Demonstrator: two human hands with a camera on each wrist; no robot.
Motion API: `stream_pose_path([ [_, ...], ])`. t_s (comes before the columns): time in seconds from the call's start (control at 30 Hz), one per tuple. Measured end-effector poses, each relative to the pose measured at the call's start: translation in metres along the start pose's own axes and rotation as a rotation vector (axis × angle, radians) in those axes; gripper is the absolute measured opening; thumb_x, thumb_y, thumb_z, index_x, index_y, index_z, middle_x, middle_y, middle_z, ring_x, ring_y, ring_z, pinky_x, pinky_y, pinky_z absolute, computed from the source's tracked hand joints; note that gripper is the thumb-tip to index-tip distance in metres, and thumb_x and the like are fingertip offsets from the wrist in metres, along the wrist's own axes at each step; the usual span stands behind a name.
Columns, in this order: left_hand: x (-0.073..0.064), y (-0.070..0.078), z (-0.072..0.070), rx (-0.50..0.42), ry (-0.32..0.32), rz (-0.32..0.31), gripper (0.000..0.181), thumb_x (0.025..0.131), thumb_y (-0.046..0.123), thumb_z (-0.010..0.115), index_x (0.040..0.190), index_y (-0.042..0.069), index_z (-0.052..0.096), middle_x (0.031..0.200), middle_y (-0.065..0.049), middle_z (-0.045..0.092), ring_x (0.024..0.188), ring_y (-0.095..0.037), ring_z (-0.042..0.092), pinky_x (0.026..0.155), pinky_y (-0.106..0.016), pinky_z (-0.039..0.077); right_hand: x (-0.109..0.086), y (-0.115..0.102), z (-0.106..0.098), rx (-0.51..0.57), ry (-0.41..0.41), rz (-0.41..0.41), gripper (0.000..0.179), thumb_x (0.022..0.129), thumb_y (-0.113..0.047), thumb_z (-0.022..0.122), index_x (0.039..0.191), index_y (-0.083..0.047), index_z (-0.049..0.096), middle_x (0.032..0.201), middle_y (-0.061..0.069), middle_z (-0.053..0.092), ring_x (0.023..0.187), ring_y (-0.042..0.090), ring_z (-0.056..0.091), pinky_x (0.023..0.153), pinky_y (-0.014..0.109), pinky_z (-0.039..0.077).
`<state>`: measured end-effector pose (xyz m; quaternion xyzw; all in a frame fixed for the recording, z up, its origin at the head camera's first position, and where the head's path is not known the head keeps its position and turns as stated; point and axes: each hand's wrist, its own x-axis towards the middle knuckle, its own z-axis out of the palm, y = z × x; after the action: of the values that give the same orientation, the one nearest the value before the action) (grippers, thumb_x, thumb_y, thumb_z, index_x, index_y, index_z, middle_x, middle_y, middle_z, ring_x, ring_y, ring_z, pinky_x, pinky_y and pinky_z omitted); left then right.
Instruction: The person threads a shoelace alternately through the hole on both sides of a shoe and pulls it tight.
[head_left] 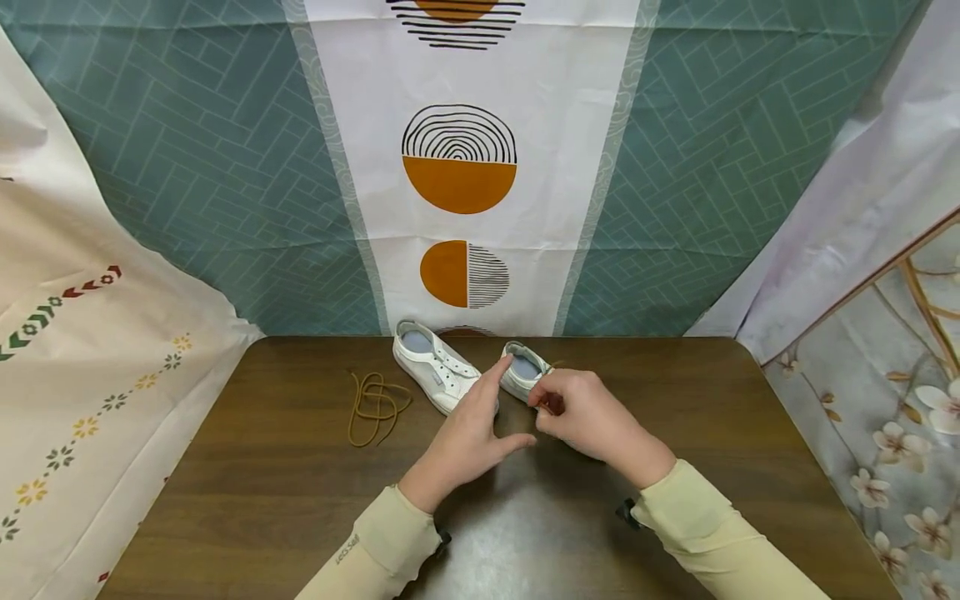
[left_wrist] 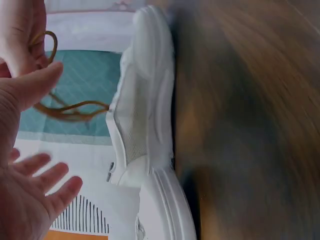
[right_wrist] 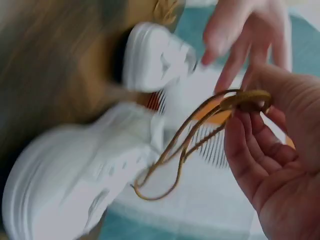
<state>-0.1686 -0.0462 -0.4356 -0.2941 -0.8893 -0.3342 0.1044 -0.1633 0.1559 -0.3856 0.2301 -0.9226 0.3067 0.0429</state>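
My right hand (head_left: 581,412) pinches a bundled brown shoelace (right_wrist: 187,145) between thumb and fingers above the right-hand white shoe (head_left: 522,367). Loops of the lace hang from the fingertips. In the left wrist view part of it reaches the edge of that shoe's upper; I cannot tell whether it passes through an eyelet. My left hand (head_left: 468,437) is held just left of the right one, fingers extended and thumb spread, with nothing in its grasp. Behind it lies the other white shoe (head_left: 431,367), its eyelets bare and its toe partly hidden by the hand.
A second brown shoelace (head_left: 375,408) lies loosely coiled on the dark wooden table (head_left: 262,483), left of the shoes. A patterned curtain (head_left: 465,225) hangs behind the table's back edge, with more cloths at both sides.
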Motion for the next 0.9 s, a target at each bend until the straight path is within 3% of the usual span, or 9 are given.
stream_pose_path([
  [0.07,0.000,0.001,-0.001,-0.047,-0.023,-0.007,0.095,0.076,0.035,0.076,0.149,0.024,0.017,0.142,0.002,0.044,0.127,-0.012,0.045,0.103,-0.035,0.041,0.002,-0.009,0.005,0.054,-0.040,-0.055,0.022,0.072,-0.007,0.066,0.080,-0.028,0.064,0.072,-0.015,0.057,0.065,0.006,0.054,0.058,0.019,0.047],
  [0.17,-0.002,0.000,-0.002,-0.075,-0.035,0.003,0.058,0.083,0.022,0.070,0.134,0.023,0.044,0.117,0.006,0.063,0.104,-0.007,0.059,0.087,-0.030,0.049,0.004,-0.014,0.010,0.110,-0.069,-0.106,0.021,0.073,-0.007,0.065,0.080,-0.026,0.066,0.071,-0.016,0.058,0.064,0.005,0.055,0.058,0.020,0.048],
  [0.27,-0.003,-0.002,-0.003,-0.054,-0.021,0.022,0.021,0.087,0.019,0.064,0.108,0.023,0.063,0.092,0.011,0.066,0.079,-0.001,0.058,0.069,-0.021,0.048,0.005,-0.011,0.012,0.155,-0.081,-0.103,0.017,0.077,-0.009,0.067,0.083,-0.025,0.067,0.074,-0.016,0.061,0.065,0.003,0.056,0.059,0.020,0.049],
  [0.33,-0.004,-0.004,-0.004,-0.039,-0.004,0.028,0.008,0.089,0.022,0.063,0.096,0.023,0.068,0.085,0.013,0.065,0.071,0.000,0.054,0.063,-0.018,0.045,0.005,-0.006,0.013,0.176,-0.082,-0.083,0.015,0.080,-0.011,0.069,0.087,-0.024,0.067,0.077,-0.015,0.063,0.067,0.002,0.058,0.061,0.021,0.050],
  [0.6,-0.004,-0.009,-0.013,-0.026,0.033,-0.034,0.007,0.088,0.024,0.064,0.090,0.021,0.070,0.075,0.014,0.060,0.065,-0.001,0.051,0.059,-0.017,0.043,0.004,0.008,0.005,0.184,-0.091,0.004,0.017,0.085,-0.020,0.068,0.101,-0.026,0.065,0.091,-0.013,0.064,0.075,0.004,0.058,0.066,0.022,0.050],
  [0.73,-0.004,-0.012,-0.017,-0.045,0.064,-0.047,0.005,0.088,0.019,0.065,0.089,0.020,0.070,0.077,0.009,0.064,0.066,-0.001,0.051,0.060,-0.018,0.044,0.002,0.013,0.001,0.213,-0.121,0.032,0.017,0.084,-0.019,0.069,0.101,-0.018,0.068,0.086,-0.010,0.065,0.074,0.006,0.059,0.067,0.024,0.050],
  [0.9,-0.005,-0.016,-0.020,-0.041,0.107,-0.052,0.009,0.091,0.025,0.061,0.089,0.021,0.069,0.081,0.007,0.067,0.070,-0.001,0.055,0.064,-0.020,0.046,0.001,0.021,0.003,0.185,-0.181,0.023,0.013,0.084,-0.016,0.069,0.096,-0.017,0.070,0.080,-0.009,0.066,0.069,0.006,0.058,0.062,0.022,0.048],
])
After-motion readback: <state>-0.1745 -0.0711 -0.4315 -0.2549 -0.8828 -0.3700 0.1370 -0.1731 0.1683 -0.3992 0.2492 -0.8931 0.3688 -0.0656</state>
